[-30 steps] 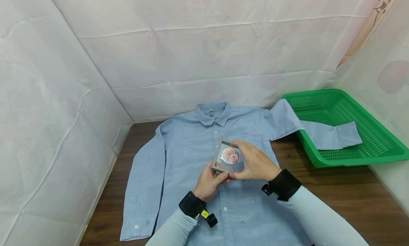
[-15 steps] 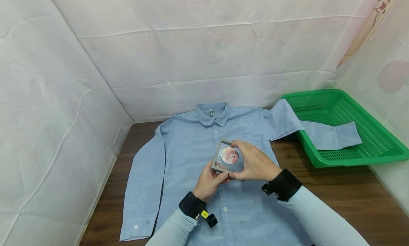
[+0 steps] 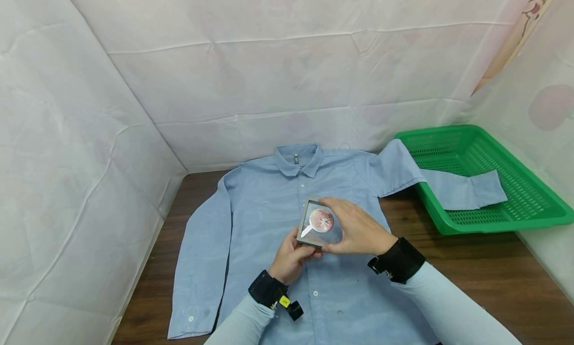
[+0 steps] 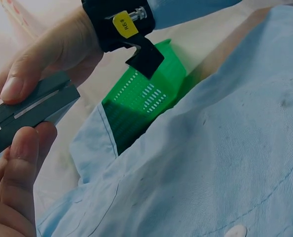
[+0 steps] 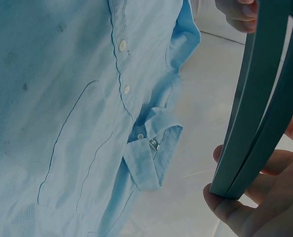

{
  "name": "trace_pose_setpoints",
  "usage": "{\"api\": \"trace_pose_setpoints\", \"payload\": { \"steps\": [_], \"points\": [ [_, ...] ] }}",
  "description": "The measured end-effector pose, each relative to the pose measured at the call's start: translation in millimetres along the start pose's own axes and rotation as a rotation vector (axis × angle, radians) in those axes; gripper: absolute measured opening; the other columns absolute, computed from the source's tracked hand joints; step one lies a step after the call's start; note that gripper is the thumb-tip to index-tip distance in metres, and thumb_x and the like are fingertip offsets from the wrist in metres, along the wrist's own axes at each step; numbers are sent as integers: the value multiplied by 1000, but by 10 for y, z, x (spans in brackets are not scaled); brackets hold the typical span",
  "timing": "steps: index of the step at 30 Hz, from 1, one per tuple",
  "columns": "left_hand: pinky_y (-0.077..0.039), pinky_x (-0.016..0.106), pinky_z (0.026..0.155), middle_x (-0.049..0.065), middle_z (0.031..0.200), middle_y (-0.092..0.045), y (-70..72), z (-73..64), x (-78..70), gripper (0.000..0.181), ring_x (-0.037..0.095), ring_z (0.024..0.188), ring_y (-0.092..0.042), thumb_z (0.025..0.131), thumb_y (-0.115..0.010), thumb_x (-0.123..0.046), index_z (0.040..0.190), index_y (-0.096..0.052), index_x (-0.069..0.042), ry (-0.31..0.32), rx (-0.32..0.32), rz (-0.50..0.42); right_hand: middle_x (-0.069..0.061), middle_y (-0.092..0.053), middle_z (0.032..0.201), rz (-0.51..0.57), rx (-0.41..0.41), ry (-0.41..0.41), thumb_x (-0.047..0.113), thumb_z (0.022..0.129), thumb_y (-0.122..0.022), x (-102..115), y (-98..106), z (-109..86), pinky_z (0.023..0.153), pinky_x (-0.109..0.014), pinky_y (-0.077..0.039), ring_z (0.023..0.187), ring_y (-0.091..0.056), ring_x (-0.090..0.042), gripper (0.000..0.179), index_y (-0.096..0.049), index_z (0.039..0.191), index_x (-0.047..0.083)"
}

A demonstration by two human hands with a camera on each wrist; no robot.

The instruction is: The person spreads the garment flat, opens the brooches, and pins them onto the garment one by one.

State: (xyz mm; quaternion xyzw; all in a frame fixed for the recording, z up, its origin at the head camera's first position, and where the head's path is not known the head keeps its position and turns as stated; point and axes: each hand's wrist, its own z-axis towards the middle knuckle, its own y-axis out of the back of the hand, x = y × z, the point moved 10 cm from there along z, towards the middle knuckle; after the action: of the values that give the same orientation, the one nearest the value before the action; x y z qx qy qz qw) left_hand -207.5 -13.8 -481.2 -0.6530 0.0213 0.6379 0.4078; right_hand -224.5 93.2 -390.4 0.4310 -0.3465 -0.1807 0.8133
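In the head view a square grey display frame (image 3: 309, 242) with a clear window is held tilted over the shirt front. Behind its window shows a round pink picture piece (image 3: 321, 219), with a white strip at its lower left. My left hand (image 3: 289, 260) pinches the frame's lower left corner. My right hand (image 3: 358, 230) grips its right side, fingers at the top edge and thumb at the bottom. Both wrist views show the frame edge-on, its two halves parted by a slit; in the right wrist view the slit widens toward the top of the picture.
A light blue button shirt (image 3: 264, 225) lies spread on the dark wooden table (image 3: 430, 255). One sleeve (image 3: 480, 190) drapes into the green basket (image 3: 502, 220) at the right. White cloth walls (image 3: 287, 76) stand behind and at both sides.
The left thumb and frame have shifted slightly. The frame's tilt has changed a little, and a white strip now shows beside the pink round piece. Both hands keep their hold.
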Motion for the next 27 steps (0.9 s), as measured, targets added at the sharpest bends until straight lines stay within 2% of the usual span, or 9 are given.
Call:
{"api": "trace_pose_setpoints", "payload": {
  "steps": [6,15,21,27],
  "points": [
    [-54,27,80,16,117,-59,29,1,5,58,18,92,-68,94,-46,10,145,-19,3,13,-20,-17,-7,-45,143,-29,13,2,56,69,-78,16,-12,-6,99,-52,-40,128,-45,-25,103,-33,148,10],
    [-54,27,82,12,119,-59,51,-8,11,59,16,93,-67,94,-45,10,145,-17,2,35,-51,-12,-12,-29,153,-7,50,-31,66,67,-76,-30,-58,-40,106,-55,-31,139,-29,-30,114,-23,153,12],
    [-53,28,85,13,126,-55,49,-12,-44,56,18,100,-65,94,-46,10,143,-20,0,18,-59,-7,-10,-17,158,35,32,-48,64,64,-79,-91,-13,-96,105,-56,-33,142,-23,-31,120,-17,155,16],
    [-53,30,83,14,124,-58,98,-33,-120,48,22,99,-66,94,-47,9,136,-25,-1,-13,-92,2,-9,-14,159,25,27,-89,70,61,-77,-221,35,-208,105,-56,-33,142,-22,-31,127,-13,155,15]
  ]
}}
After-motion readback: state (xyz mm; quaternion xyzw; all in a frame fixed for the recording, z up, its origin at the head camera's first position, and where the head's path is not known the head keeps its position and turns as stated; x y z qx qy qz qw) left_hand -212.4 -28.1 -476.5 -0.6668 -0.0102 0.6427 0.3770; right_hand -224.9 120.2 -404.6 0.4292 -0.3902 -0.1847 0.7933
